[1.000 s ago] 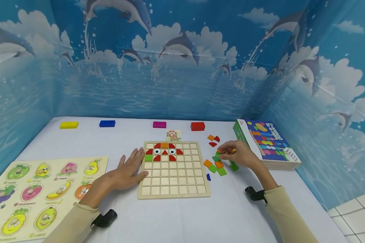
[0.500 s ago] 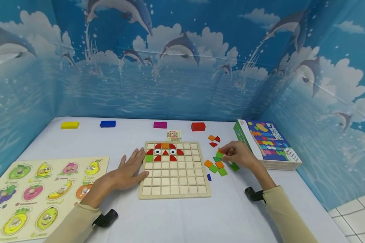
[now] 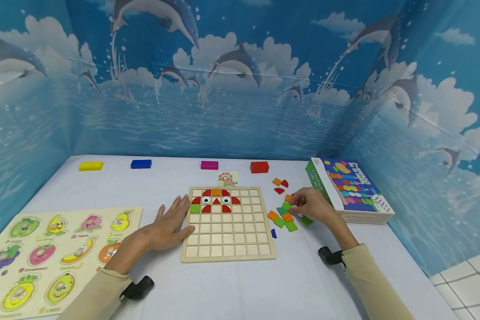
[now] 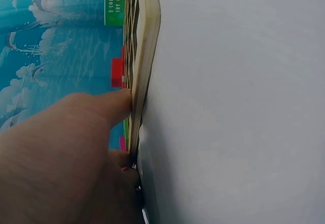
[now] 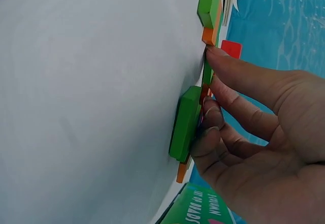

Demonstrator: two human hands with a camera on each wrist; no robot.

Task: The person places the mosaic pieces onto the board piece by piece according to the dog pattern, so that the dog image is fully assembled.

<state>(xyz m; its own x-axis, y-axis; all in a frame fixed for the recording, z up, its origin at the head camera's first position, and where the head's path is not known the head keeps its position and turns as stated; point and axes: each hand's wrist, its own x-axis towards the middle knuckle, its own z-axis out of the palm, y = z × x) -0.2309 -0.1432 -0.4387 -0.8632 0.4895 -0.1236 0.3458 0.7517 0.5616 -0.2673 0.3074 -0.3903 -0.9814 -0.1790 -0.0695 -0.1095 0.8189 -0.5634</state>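
Barely any change: right hand [image 3: 314, 205] stays pinching tiles [image 3: 286, 217] right of center, still picking; left hand [image 3: 169, 224] flat, steadying the grid board [image 3: 228, 253].

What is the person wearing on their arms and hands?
Long beige sleeves cover both arms to the wrists. A small black device sits at each wrist, by the left hand and the right hand. Both hands are bare: no gloves, and no rings or watch show.

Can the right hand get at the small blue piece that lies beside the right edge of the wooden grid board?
Probably yes. The right hand rests on the loose green and orange pieces, and the small blue piece lies just nearer the person beside the wooden grid board, on bare cloth with nothing over it.
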